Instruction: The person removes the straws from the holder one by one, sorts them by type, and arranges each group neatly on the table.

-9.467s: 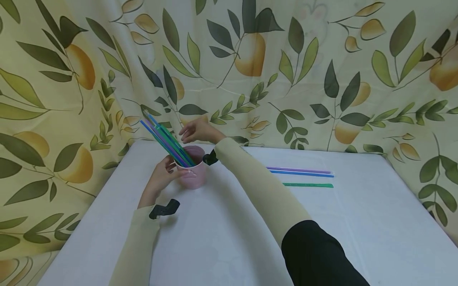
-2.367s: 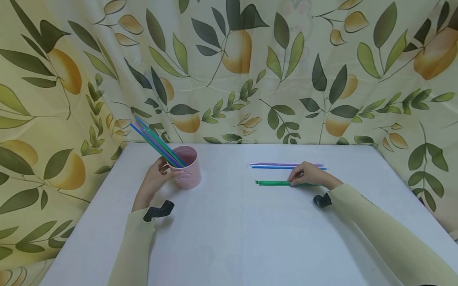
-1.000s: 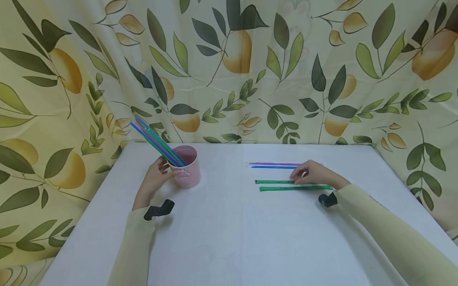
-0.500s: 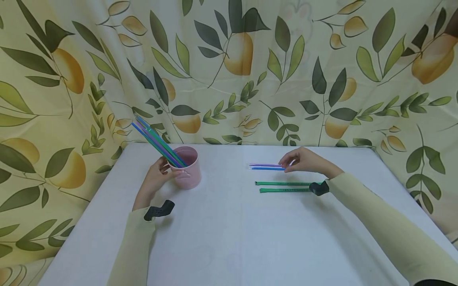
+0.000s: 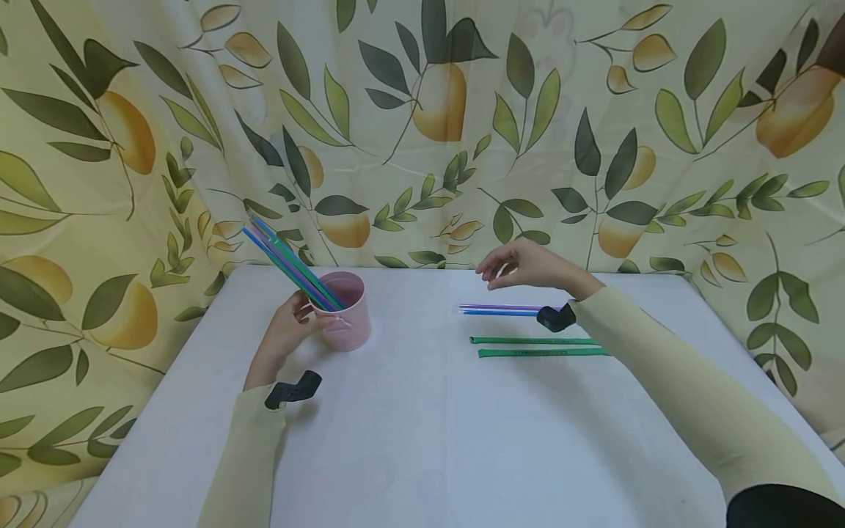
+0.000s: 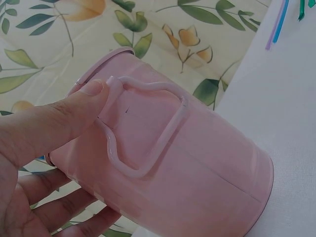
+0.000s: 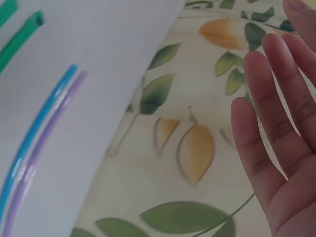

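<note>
My left hand (image 5: 285,334) grips the pink metal pail (image 5: 353,326) at its rim, thumb by the small wire handle (image 6: 148,168) in the left wrist view. Blue, purple and green straws (image 5: 290,260) lean out of the pail to the left. Raised over the table's back edge, my right hand (image 5: 528,265) has loosely bent fingers and holds nothing. Below it lie a purple straw (image 7: 59,111) and a blue straw (image 7: 34,128), side by side. Nearer the front are two green straws (image 5: 528,353), roughly parallel, their right ends partly behind the right sleeve.
The white table (image 5: 396,440) runs back to a curtain (image 5: 409,198) printed with leaves and fruit. Each wrist carries a black camera (image 5: 293,389). The right forearm (image 5: 680,381) reaches across the table's right side.
The right hand set a second green straw apart from the first, let go, passed over the blue and purple straws, and rose toward the back. The left hand stays on the pail.
</note>
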{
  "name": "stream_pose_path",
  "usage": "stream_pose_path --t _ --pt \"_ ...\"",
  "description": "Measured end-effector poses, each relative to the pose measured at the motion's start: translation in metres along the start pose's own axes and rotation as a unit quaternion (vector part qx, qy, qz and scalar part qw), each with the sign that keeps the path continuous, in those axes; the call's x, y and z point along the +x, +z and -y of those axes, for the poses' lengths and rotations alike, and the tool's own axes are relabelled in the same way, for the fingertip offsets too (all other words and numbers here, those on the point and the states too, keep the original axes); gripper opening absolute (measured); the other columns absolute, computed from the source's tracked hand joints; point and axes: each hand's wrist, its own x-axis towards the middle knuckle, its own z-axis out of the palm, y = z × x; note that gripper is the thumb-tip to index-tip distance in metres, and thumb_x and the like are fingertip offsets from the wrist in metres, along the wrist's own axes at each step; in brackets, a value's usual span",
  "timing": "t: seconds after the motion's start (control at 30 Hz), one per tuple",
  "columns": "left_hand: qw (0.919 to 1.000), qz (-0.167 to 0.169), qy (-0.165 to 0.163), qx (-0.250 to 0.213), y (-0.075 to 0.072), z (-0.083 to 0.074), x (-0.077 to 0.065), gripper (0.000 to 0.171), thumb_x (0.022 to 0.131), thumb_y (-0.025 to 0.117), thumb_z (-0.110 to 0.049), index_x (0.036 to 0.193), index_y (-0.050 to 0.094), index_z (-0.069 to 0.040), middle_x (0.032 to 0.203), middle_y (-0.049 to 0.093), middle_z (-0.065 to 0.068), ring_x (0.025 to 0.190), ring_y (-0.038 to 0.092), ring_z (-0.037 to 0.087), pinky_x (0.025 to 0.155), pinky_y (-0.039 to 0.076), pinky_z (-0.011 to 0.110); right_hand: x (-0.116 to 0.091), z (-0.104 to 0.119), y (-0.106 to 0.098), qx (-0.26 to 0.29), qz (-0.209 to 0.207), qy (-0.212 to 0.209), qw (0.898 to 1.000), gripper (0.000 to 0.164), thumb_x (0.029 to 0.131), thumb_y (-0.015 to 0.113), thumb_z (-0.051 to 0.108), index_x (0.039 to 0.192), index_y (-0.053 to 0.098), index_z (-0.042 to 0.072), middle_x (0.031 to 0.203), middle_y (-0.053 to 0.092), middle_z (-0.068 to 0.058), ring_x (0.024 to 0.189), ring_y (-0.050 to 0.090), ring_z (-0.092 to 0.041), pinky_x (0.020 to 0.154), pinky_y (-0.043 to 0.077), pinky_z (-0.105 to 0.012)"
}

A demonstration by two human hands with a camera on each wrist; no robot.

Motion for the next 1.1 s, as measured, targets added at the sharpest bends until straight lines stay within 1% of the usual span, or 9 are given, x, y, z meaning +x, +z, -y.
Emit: stream_pose_path --t 0.1,0.23,0.33,0.43,0.57,0.77,0.97,1.1 --pt "1.0000 0.002 0.002 -0.002 0.000 0.000 0.000 0.075 0.083 0.071 -0.031 0.143 0.032 -0.007 0.150 0.033 0.014 0.139 0.029 0.035 0.116 0.026 0.051 0.010 0.013 -0.003 -0.001 -0.004 -0.021 1.000 0.026 0.080 0.073 0.012 0.105 0.069 0.005 0.095 0.070 -0.008 0.087 0.065 -0.017 0.083 0.057 -0.034" --pt "0.9999 0.002 0.013 -0.001 0.000 0.001 0.000 0.076 0.083 0.072 -0.028 0.143 0.031 -0.006 0.150 0.033 0.015 0.139 0.030 0.034 0.116 0.027 0.049 0.025 0.028 -0.003 0.012 -0.006 -0.032 0.999 0.026 0.081 0.073 0.014 0.105 0.069 0.005 0.096 0.069 -0.011 0.088 0.064 -0.017 0.084 0.056 -0.034" --pt "0.9997 0.000 0.024 0.001 -0.002 0.001 0.001 0.076 0.083 0.071 -0.026 0.144 0.030 -0.005 0.150 0.033 0.016 0.139 0.031 0.034 0.116 0.028 0.048 0.037 0.037 0.000 0.024 -0.009 -0.031 0.999 0.024 0.082 0.072 0.014 0.105 0.069 0.007 0.098 0.069 -0.010 0.089 0.063 -0.016 0.085 0.056 -0.033" --pt "0.9996 -0.002 0.026 0.008 -0.004 0.000 0.000 0.079 0.083 0.071 -0.027 0.145 0.027 -0.005 0.152 0.030 0.016 0.140 0.029 0.034 0.116 0.028 0.048 0.049 0.045 0.004 0.032 -0.013 -0.037 0.999 0.023 0.082 0.071 0.011 0.104 0.069 0.006 0.099 0.069 -0.010 0.090 0.063 -0.017 0.085 0.056 -0.033" --pt "0.9997 0.001 0.020 0.013 -0.006 -0.001 0.000 0.081 0.083 0.071 -0.029 0.146 0.026 -0.005 0.153 0.029 0.016 0.141 0.028 0.035 0.116 0.027 0.048 0.063 0.053 0.010 0.039 -0.015 -0.047 0.998 0.021 0.083 0.070 0.009 0.104 0.069 0.006 0.099 0.069 -0.011 0.090 0.063 -0.018 0.086 0.056 -0.033" --pt "0.9997 0.011 0.009 0.018 -0.007 -0.003 -0.002 0.082 0.083 0.071 -0.031 0.147 0.025 -0.006 0.153 0.028 0.017 0.141 0.028 0.035 0.116 0.027 0.048 0.084 0.065 0.022 0.032 -0.007 -0.051 0.998 0.022 0.083 0.071 0.013 0.104 0.069 0.008 0.095 0.069 -0.007 0.088 0.064 -0.016 0.084 0.056 -0.030" --pt "0.9995 0.019 0.007 0.023 -0.007 -0.002 -0.002 0.083 0.084 0.071 -0.030 0.147 0.023 -0.006 0.152 0.027 0.021 0.139 0.029 0.041 0.114 0.028 0.053 0.106 0.075 0.036 0.025 -0.008 -0.052 0.998 0.022 0.083 0.071 0.014 0.104 0.070 0.008 0.093 0.070 -0.007 0.087 0.064 -0.015 0.081 0.057 -0.027" --pt "0.9995 0.023 0.002 0.019 -0.005 -0.001 0.000 0.082 0.084 0.070 -0.029 0.148 0.023 -0.006 0.152 0.028 0.021 0.138 0.030 0.041 0.114 0.029 0.053 0.117 0.083 0.047 0.038 -0.006 -0.047 0.998 0.023 0.084 0.069 0.014 0.106 0.069 0.005 0.095 0.070 -0.009 0.090 0.064 -0.017 0.082 0.056 -0.026"
